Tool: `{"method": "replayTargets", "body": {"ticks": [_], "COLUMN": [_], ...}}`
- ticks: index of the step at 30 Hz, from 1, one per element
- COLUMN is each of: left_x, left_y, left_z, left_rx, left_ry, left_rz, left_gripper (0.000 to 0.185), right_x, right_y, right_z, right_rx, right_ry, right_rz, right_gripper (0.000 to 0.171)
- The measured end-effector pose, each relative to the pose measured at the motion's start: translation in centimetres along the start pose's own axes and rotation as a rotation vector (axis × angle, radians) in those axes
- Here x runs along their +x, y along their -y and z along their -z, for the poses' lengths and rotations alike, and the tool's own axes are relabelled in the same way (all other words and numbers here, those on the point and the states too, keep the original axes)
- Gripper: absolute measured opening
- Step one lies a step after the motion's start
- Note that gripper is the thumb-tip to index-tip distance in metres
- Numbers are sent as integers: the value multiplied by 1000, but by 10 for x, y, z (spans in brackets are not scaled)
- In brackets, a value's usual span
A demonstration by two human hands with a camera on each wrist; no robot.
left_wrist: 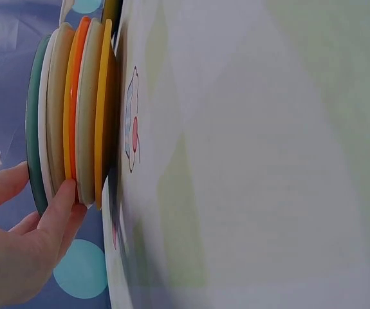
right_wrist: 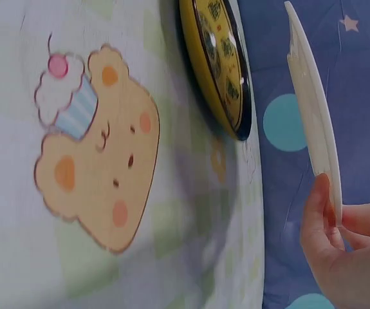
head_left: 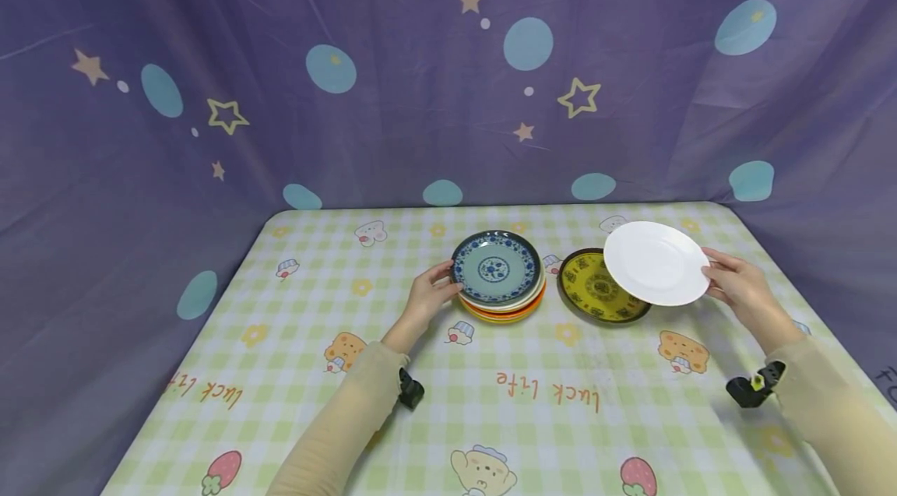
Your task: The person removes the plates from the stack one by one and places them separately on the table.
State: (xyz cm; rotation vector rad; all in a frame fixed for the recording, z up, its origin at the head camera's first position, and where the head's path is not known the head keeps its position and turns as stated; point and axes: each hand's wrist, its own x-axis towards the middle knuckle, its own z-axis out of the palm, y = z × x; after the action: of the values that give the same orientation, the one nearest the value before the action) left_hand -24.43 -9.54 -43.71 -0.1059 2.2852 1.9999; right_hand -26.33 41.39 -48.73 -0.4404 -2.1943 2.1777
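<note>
A stack of several plates [head_left: 503, 301] stands mid-table, topped by a blue-patterned plate [head_left: 496, 268]. My left hand [head_left: 429, 295] touches the stack's left edge; in the left wrist view its fingers [left_wrist: 56, 215] lie against the coloured rims [left_wrist: 82, 109]. My right hand [head_left: 737, 286] pinches the right rim of a plain white plate [head_left: 655, 262] and holds it in the air, tilted, partly over a yellow plate with a dark rim [head_left: 596, 290] that lies on the table. In the right wrist view the white plate [right_wrist: 313, 109] is edge-on, apart from the yellow plate [right_wrist: 220, 64].
The table wears a green-checked cloth [head_left: 546, 402] with cartoon prints. A purple star-and-dot curtain [head_left: 392, 68] hangs behind and at both sides. Black wrist cameras [head_left: 751, 387] sit on both sleeves.
</note>
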Motion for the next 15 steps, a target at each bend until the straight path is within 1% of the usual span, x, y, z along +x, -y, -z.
{"method": "replayTargets", "body": {"ticks": [6,8,11,15], "left_x": [0,0,0,-1], "left_y": [0,-1,-1,-1], "left_z": [0,0,1,1], "left_rx": [0,6,8,11], "left_ry": [0,-1,-1,1], "left_rz": [11,9,10,15], "left_gripper": [54,53,53,53], "right_x": [3,5,6,8], "right_y": [-2,-3,-4,-4], "right_z": [15,19,24,29], "right_rx": [32,22,1,-96], "right_ry": [12,9,-17,-96], "right_rz": [-7,-6,-16,-48], "right_gripper": [62,60,57,52]}}
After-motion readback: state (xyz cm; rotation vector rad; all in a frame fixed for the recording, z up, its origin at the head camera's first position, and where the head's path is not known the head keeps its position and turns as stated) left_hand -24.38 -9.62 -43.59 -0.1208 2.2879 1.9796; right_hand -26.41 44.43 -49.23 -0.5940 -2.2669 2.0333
